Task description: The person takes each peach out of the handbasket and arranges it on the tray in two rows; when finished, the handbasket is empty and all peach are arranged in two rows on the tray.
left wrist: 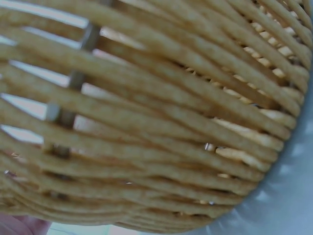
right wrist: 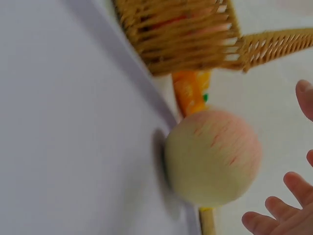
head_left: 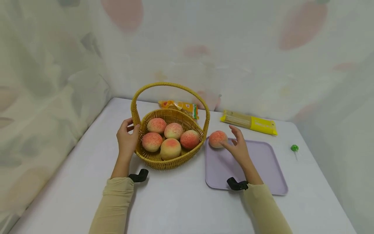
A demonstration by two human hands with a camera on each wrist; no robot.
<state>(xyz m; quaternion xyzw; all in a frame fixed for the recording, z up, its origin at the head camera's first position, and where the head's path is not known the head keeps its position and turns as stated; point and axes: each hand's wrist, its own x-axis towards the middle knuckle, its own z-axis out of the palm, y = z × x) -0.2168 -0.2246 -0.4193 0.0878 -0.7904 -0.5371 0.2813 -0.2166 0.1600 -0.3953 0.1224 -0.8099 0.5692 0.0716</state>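
A woven basket [head_left: 163, 165] with a tall arched handle holds several peaches [head_left: 170, 149]. At the left foot of its handle, my left hand [head_left: 127, 136] grips the basket, thumb at the front and fingers behind. The woven side [left wrist: 161, 112] fills the left wrist view and hides most of that hand. One peach [head_left: 217, 139] lies at the far left corner of a lilac tray [head_left: 251, 165]. My right hand [head_left: 239, 148] is over the tray beside this peach, fingers spread and holding nothing. In the right wrist view, a gap shows between the fingertips [right wrist: 257, 223] and the peach [right wrist: 212, 157].
Behind the basket lies an orange food packet [head_left: 187, 108]. A yellow pack of noodles [head_left: 249, 123] lies beyond the tray. To the right of the tray is a small green lollipop [head_left: 294, 148]. Patterned curtains [head_left: 248, 65] enclose the white table [head_left: 181, 201] at the back and sides.
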